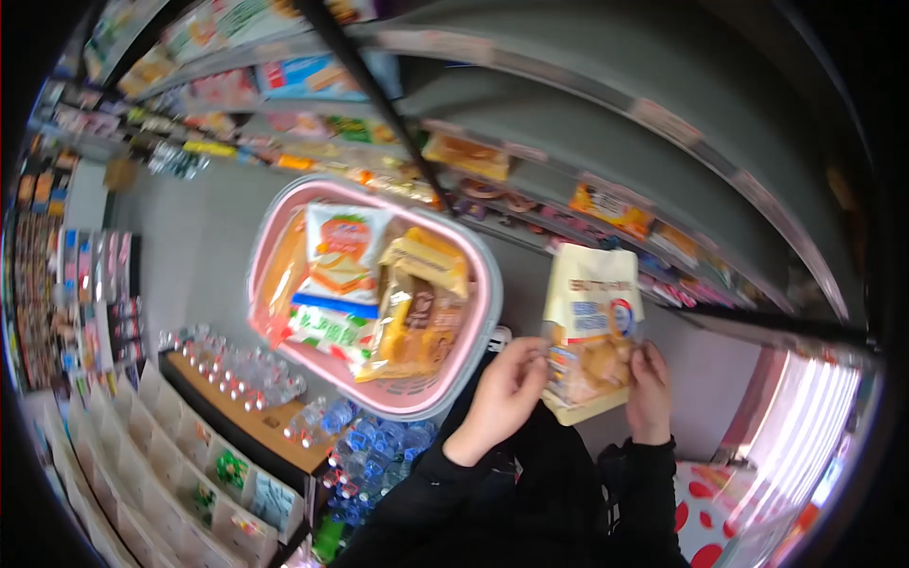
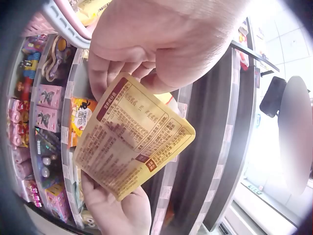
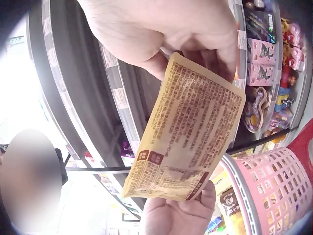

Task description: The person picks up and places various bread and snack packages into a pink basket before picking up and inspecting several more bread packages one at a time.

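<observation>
Between both hands a cream-and-yellow snack bag (image 1: 595, 317) is held upright, its printed front and a clear window of golden pieces facing up in the head view. The left hand (image 1: 507, 390) pinches its left edge, thumb on the near side. At the opposite edge the right hand (image 1: 650, 393) grips with thumb and fingers. Dense brown print covers the other side of the bag (image 2: 134, 139) in the left wrist view. To the left stands a pink basket (image 1: 494, 284) with a grey rim, holding several packaged breads, among them a white-and-red packet (image 1: 346, 248).
Store shelves (image 1: 606, 76) with snack packets curve along the far side and right. Water bottles (image 1: 383, 450) are grouped below the basket, beside a brown bench (image 1: 279, 426). White divided bins (image 1: 151, 454) stand at lower left. Toys and pink boxes (image 3: 261, 63) line a shelf.
</observation>
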A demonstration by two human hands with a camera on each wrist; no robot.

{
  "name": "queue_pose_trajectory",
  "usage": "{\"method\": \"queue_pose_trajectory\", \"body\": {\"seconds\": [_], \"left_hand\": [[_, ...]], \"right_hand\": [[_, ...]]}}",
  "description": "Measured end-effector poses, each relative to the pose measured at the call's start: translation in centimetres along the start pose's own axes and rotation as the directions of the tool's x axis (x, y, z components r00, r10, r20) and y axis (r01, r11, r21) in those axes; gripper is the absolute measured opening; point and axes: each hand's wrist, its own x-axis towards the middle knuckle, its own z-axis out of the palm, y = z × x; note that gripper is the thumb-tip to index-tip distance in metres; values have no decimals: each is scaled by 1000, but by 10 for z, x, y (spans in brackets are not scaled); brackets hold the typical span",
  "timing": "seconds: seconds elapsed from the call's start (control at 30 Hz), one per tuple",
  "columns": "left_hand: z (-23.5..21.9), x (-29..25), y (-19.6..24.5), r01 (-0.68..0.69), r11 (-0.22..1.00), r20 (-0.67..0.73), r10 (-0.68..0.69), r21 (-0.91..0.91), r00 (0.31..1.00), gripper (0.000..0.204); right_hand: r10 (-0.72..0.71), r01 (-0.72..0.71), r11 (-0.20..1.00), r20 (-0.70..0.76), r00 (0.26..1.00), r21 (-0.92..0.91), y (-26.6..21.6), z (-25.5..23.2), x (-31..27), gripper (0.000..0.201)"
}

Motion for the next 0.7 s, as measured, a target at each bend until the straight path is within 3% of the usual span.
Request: {"method": "queue_pose_trajectory", "body": {"seconds": [0.03,0.07,0.17,0.27,0.43,0.5,0.7], "left_hand": [[0,-2,0,-3,995,-45,7,97,999,20],[3,-3,-1,-5,982,-66,18,186,998,20],[16,0,3,20,986,-56,-10,166,998,17],[28,2,-8,52,981,-28,-48,189,998,16],[90,8,-37,73,970,51,-87,230,995,21],[112,8,-55,86,964,50,-101,250,994,31],[169,16,-109,128,937,115,-173,326,978,32]], "right_hand": [[-3,3,1000,-7,1000,-13,3,-4,0,21],[32,-33,999,-110,993,-8,-4,3,-6,24],[23,-25,996,-25,999,-83,-3,-19,-10,22],[-78,78,986,5,997,-147,-7,-42,-15,19],[-57,59,998,-49,997,26,-12,-102,-35,20],[-101,105,994,-117,988,32,-6,-128,-42,20],[-176,210,971,-251,952,116,3,-199,-57,19]]}}
